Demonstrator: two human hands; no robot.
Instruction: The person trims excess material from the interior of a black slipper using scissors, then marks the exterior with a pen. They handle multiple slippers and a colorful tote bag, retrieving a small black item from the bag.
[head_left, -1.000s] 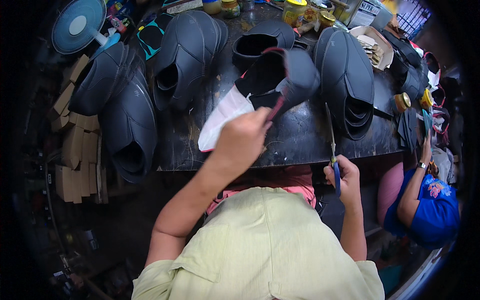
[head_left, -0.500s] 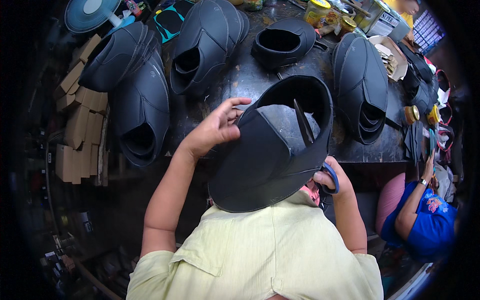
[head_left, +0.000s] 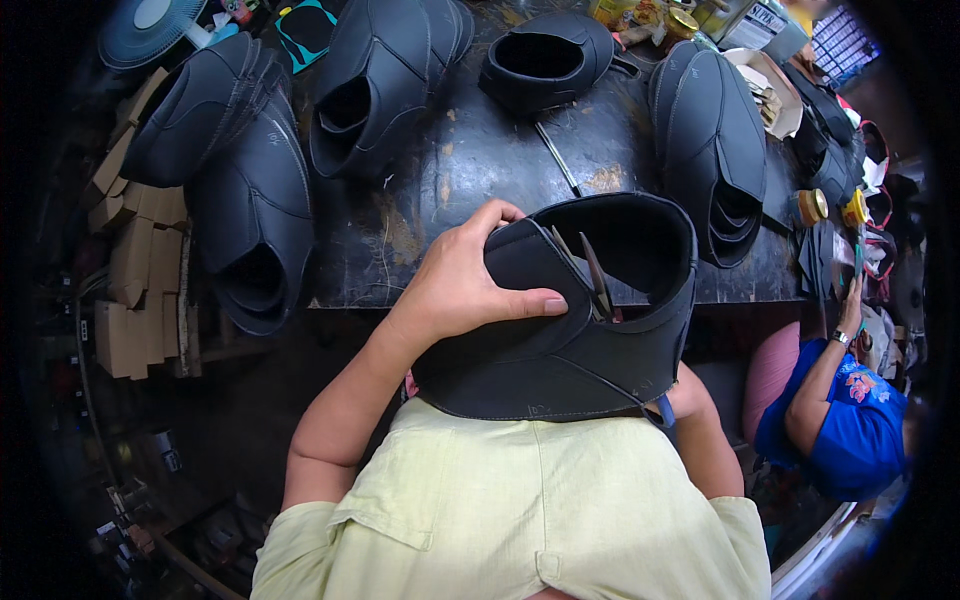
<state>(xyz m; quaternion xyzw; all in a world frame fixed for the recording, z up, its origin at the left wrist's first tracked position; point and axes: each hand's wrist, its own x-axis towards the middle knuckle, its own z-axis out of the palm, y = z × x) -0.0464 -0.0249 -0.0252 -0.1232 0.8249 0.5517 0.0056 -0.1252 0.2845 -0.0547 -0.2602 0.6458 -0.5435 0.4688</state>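
Note:
A black stitched shoe upper [head_left: 500,360] is held up just in front of my shirt, its wide opening tipped toward the table. My left hand [head_left: 458,277] grips its left edge, thumb lying on the outer face and fingers curled over the rim. Behind the lower right side, my right hand [head_left: 687,393] holds scissors [head_left: 598,280] by their dark blue handle; most of those fingers are hidden by the upper. Parted, the two blades show inside the opening, close to its inner edge and near my left thumb.
Stacked black shoe uppers [head_left: 250,220] stand on the dark worn table [head_left: 430,220], with another stack [head_left: 708,150] at right. A pen [head_left: 557,160] lies near a single upper [head_left: 545,65]. Cardboard pieces [head_left: 150,250] are piled left. Jars and a tin stand far right; a co-worker in blue [head_left: 840,420] sits right.
My left hand has moved right and closed over the upper's edge. The upper has turned and shifted right, and the scissor blades now show spread apart. More of the right hand is hidden.

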